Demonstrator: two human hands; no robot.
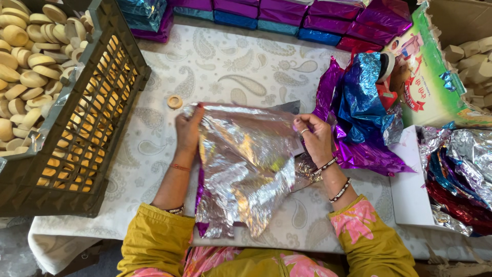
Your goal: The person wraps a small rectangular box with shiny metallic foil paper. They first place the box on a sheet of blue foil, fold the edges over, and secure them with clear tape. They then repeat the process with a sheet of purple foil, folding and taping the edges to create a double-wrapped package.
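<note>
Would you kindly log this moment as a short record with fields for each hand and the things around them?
left hand: grips the top left corner of the silver foil sheet
right hand: pinches the sheet's top right edge
crate: at left, filled with round tan discs
tape roll: on the patterned tablecloth
loose foils: purple and blue, heaped at right
wrapped packs: rowed along the far edge

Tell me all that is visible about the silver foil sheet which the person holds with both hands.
The silver foil sheet is thin, shiny and creased, like metallised wrapping film. Its upper side is silver; a purple underside shows along the lower left edge. It is spread in front of the person over the paisley tablecloth, and its near edge hangs toward the lap. The left hand pinches the top left corner and the right hand the top right edge.
</note>
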